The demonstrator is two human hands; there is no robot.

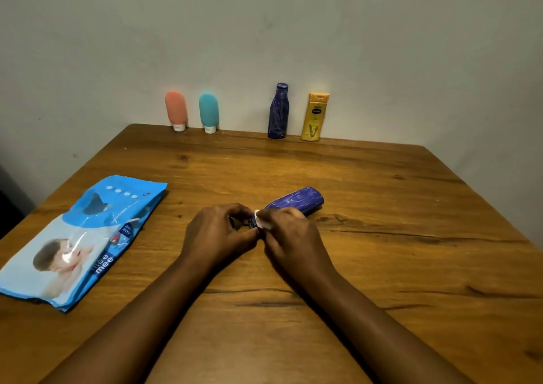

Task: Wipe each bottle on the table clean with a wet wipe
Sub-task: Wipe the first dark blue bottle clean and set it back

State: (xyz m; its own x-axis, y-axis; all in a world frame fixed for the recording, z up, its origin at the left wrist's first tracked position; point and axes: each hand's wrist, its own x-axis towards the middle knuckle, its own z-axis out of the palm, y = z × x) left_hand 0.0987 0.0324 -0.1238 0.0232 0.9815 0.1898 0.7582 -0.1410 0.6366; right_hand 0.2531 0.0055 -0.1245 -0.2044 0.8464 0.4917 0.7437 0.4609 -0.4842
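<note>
Dim, warm indoor light, slightly soft picture

We see a brighter patch mid-worktop (382, 207), white glare on the wipes pack (79, 242), soft shadows, darker corners, and wide-angle bending at the edges.

Left grip (219, 234) and right grip (291, 237) curled, touching; forearms converge.

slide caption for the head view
Left hand grips the cap end of a lying purple bottle, right hand holds a wipe against it
</note>
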